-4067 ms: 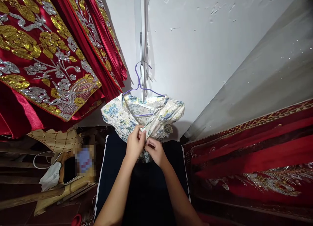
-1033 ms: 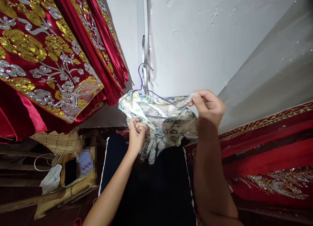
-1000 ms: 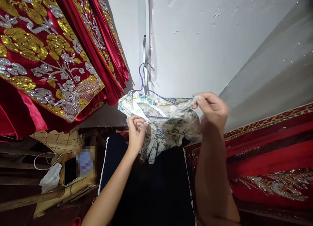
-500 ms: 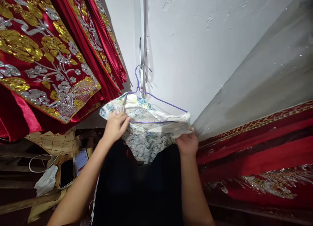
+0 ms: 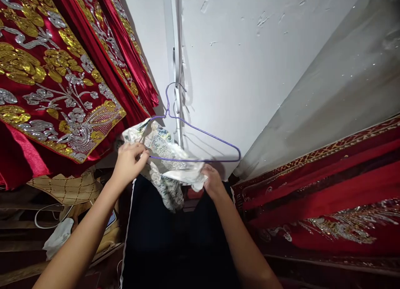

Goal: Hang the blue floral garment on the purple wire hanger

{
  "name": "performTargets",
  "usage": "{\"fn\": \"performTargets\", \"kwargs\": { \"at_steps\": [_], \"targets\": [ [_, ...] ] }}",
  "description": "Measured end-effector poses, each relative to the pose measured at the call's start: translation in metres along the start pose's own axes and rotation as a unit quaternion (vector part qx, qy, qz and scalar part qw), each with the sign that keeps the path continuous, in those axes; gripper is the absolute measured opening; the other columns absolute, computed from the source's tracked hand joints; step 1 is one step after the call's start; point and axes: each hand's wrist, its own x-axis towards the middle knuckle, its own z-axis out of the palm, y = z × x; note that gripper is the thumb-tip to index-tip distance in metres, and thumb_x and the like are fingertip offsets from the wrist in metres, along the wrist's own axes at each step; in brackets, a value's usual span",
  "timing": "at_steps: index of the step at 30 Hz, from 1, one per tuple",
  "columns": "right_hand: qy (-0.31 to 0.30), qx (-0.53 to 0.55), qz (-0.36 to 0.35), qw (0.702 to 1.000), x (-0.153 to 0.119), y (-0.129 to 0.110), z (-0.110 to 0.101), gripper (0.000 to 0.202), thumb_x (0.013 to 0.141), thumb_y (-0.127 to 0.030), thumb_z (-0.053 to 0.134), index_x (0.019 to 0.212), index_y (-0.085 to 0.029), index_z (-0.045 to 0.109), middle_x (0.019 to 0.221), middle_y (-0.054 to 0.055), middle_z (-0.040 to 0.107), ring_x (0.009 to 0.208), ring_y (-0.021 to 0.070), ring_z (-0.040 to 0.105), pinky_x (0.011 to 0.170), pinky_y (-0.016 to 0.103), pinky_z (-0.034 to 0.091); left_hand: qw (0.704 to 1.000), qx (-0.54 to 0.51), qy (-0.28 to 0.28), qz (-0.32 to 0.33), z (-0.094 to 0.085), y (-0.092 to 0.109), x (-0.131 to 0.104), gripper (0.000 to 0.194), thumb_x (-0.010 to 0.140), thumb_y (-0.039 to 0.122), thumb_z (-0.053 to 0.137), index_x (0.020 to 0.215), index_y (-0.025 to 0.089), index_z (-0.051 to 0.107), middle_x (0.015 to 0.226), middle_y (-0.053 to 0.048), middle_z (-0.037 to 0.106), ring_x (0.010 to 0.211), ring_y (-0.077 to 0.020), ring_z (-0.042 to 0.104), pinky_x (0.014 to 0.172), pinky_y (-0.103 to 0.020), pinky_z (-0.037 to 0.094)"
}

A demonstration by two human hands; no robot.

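Observation:
A thin purple hanger (image 5: 206, 132) hangs by its hook from a fitting on the wall. A white floral garment (image 5: 161, 149) covers only the hanger's left shoulder; the right shoulder is bare. My left hand (image 5: 129, 159) is closed on the garment and the hanger's lower left part. My right hand (image 5: 212, 180) pinches the garment's white edge just below the hanger's bottom bar. The garment's lower part hangs bunched between my hands.
Red cloth with gold and silver sequins (image 5: 71, 80) hangs at the upper left. More red embroidered cloth (image 5: 328, 201) lies at the right. A white crumpled item (image 5: 59, 237) and a white cable (image 5: 39, 218) are at the lower left.
The garment's right side has come off the hanger's right shoulder. My right hand has moved left with it, and my left hand has shifted slightly left.

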Motion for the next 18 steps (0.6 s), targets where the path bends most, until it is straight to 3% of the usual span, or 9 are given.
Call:
{"fn": "performTargets", "kwargs": {
  "at_steps": [2, 4, 8, 12, 15, 18],
  "targets": [
    [-0.023, -0.013, 0.032, 0.999, -0.012, 0.007, 0.013, 0.046, 0.06, -0.022, 0.08, 0.066, -0.023, 0.034, 0.057, -0.008, 0.037, 0.053, 0.0101, 0.038, 0.052, 0.024, 0.034, 0.997, -0.074, -0.034, -0.019, 0.004, -0.001, 0.0, 0.032, 0.095, 0.035, 0.048, 0.068, 0.021, 0.06, 0.078, -0.004, 0.065, 0.076, -0.0214, 0.058, 0.078, -0.035, 0.042],
    [-0.059, -0.046, 0.042, 0.996, -0.021, 0.011, 0.025, 0.045, 0.062, -0.02, 0.077, 0.068, -0.023, 0.032, 0.061, -0.008, 0.033, 0.058, 0.0097, 0.034, 0.056, 0.023, 0.032, 0.991, -0.126, -0.033, -0.031, 0.011, 0.001, -0.004, 0.033, 0.096, 0.037, 0.048, 0.071, 0.021, 0.062, 0.079, -0.004, 0.065, 0.078, -0.0211, 0.06, 0.077, -0.033, 0.043],
    [-0.121, -0.105, 0.043, 0.986, -0.028, 0.008, 0.044, 0.037, 0.067, -0.021, 0.074, 0.069, -0.021, 0.037, 0.066, -0.006, 0.034, 0.064, 0.0105, 0.033, 0.061, 0.024, 0.031, 0.987, -0.155, 0.004, -0.045, 0.027, 0.011, -0.015, 0.028, 0.098, 0.037, 0.048, 0.084, 0.021, 0.066, 0.088, -0.006, 0.068, 0.09, -0.0235, 0.061, 0.085, -0.034, 0.045],
    [-0.149, -0.063, 0.077, 0.984, -0.036, 0.006, 0.062, 0.029, 0.065, -0.022, 0.075, 0.078, -0.021, 0.048, 0.067, -0.006, 0.043, 0.063, 0.0109, 0.039, 0.06, 0.024, 0.032, 0.986, -0.159, 0.036, -0.043, 0.05, 0.022, -0.024, 0.02, 0.096, 0.033, 0.054, 0.097, 0.023, 0.072, 0.103, -0.006, 0.071, 0.103, -0.0251, 0.062, 0.097, -0.039, 0.045],
    [-0.197, -0.044, 0.129, 0.971, -0.049, 0.006, 0.075, 0.03, 0.062, -0.02, 0.076, 0.083, -0.021, 0.054, 0.067, -0.006, 0.047, 0.061, 0.0106, 0.041, 0.058, 0.024, 0.032, 0.973, -0.194, 0.11, -0.063, 0.072, 0.023, -0.03, 0.021, 0.091, 0.028, 0.062, 0.109, 0.024, 0.073, 0.114, -0.007, 0.069, 0.114, -0.0247, 0.061, 0.103, -0.039, 0.044],
    [-0.229, -0.076, 0.159, 0.957, -0.06, 0.006, 0.079, 0.027, 0.062, -0.02, 0.075, 0.083, -0.021, 0.058, 0.069, -0.005, 0.05, 0.059, 0.0105, 0.042, 0.058, 0.024, 0.032, 0.92, -0.281, 0.211, -0.171, 0.092, 0.012, -0.042, 0.031, 0.082, 0.021, 0.069, 0.112, 0.023, 0.072, 0.119, -0.007, 0.069, 0.117, -0.0234, 0.061, 0.107, -0.037, 0.043]
  ]
}}
